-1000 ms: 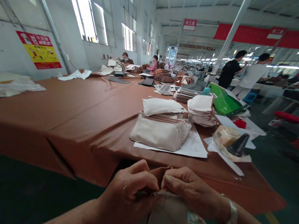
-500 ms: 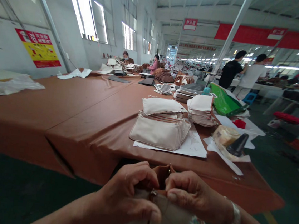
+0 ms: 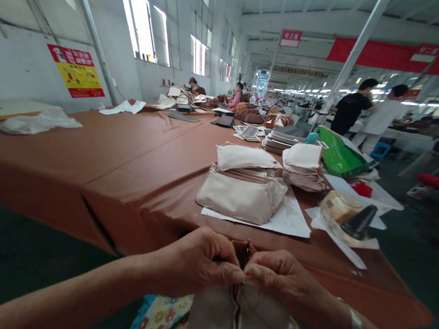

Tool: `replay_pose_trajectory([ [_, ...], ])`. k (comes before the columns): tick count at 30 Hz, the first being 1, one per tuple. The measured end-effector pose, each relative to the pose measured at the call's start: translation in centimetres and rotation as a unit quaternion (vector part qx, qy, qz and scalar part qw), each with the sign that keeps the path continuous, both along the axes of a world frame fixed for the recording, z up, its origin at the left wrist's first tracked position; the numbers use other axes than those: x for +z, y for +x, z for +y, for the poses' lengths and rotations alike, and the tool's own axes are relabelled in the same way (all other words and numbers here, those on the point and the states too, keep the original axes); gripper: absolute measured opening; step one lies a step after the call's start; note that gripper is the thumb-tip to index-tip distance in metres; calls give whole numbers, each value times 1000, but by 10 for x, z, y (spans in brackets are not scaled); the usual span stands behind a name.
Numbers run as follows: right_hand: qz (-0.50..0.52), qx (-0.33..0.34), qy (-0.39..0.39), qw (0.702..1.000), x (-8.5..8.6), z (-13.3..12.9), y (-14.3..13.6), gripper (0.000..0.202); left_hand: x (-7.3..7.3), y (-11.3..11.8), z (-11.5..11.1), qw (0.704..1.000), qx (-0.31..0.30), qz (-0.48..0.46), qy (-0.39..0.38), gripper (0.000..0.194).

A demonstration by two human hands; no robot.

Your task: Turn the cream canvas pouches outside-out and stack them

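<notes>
A cream pouch-like piece (image 3: 212, 317) with a dark slit, apparently a zipper, down its middle lies over my lap. At its top edge my left hand (image 3: 209, 258) pinches the material, thumb against bent fingers. Close beside it, my right hand (image 3: 280, 277) grips the same edge with thumb and forefinger; the two thumb tips nearly touch. Between and behind the hands rises a brown flap (image 3: 239, 248) with a small metal bit on it. What lies right between the fingertips is hidden. A stack of cream stitched pieces (image 3: 235, 195) sits on the table just beyond.
The brown-covered table (image 3: 133, 160) stretches ahead. On its right are a second cream stack (image 3: 304, 166), a green bag (image 3: 341, 154) and a black cone (image 3: 359, 222) by a wrapped yellowish block (image 3: 339, 207). Plastic film (image 3: 42, 120) lies far left. Other people stand or sit farther back.
My left hand has moved up and closed from a loose curl into a pinch beside my right hand. More of the slit shows below. The whole view has shifted slightly left.
</notes>
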State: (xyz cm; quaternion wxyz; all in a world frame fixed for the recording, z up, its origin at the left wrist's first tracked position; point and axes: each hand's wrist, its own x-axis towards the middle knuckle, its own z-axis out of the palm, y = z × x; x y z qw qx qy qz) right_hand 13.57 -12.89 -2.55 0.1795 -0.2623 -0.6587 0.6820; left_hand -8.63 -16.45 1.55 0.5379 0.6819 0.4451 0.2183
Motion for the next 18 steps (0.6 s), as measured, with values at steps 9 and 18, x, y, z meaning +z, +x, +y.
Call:
replay_pose_trajectory([
  [9, 78, 22, 29, 996, -2, 4, -6, 36, -3, 7, 1, 999, 6, 43, 29, 30],
  [18, 106, 34, 96, 989, 6, 8, 1, 22, -14, 3, 10, 991, -11, -123, -53, 53],
])
